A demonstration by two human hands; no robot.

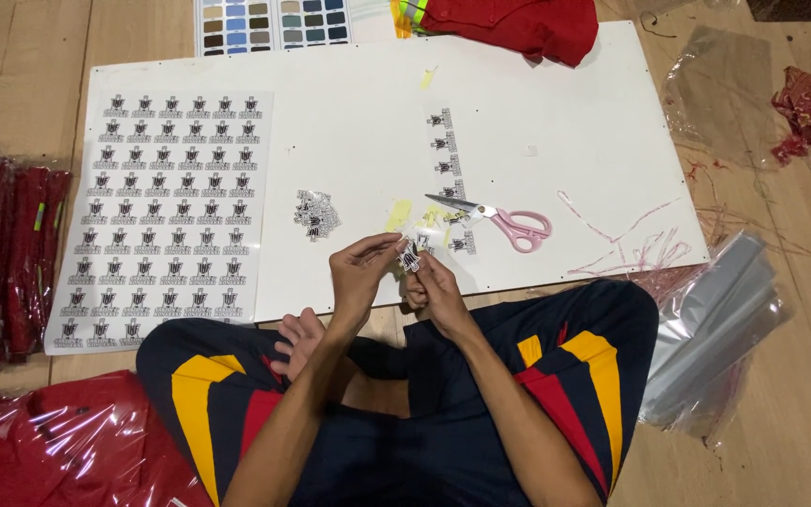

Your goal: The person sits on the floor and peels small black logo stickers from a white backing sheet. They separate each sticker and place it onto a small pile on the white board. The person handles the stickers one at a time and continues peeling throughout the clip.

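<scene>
Head view: left hand (pixel 360 272) & right hand (pixel 431 286) meet at frame centre, fingertips pinched together on one small cut sticker (pixel 410 257). Small pile of cut stickers (pixel 316 212) lies centre-left on white surface (pixel 537 113); full sticker sheet (pixel 166 216) at left appears uncut. Pink scissors (pixel 504 222) idle, centre-right.
</scene>
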